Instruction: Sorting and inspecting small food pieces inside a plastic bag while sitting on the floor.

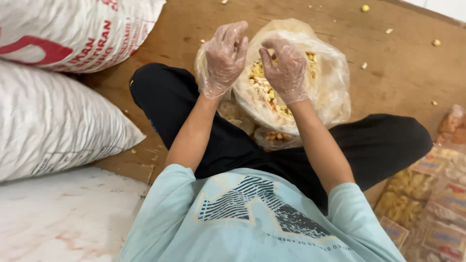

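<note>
Gloves of thin clear plastic cover my left hand [224, 57] and right hand [287, 69], both loosely curled, holding nothing, above the open snack bag [325, 82] on the floor [398, 68] between my knees.

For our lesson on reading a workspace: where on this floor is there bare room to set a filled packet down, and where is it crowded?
Bare wooden floor lies beyond the open plastic bag of snacks, with only scattered crumbs. A narrower strip runs between the white sacks and the person's knee. It is crowded at the right, where packed snack packets pile up, and under both gloved hands.
</note>
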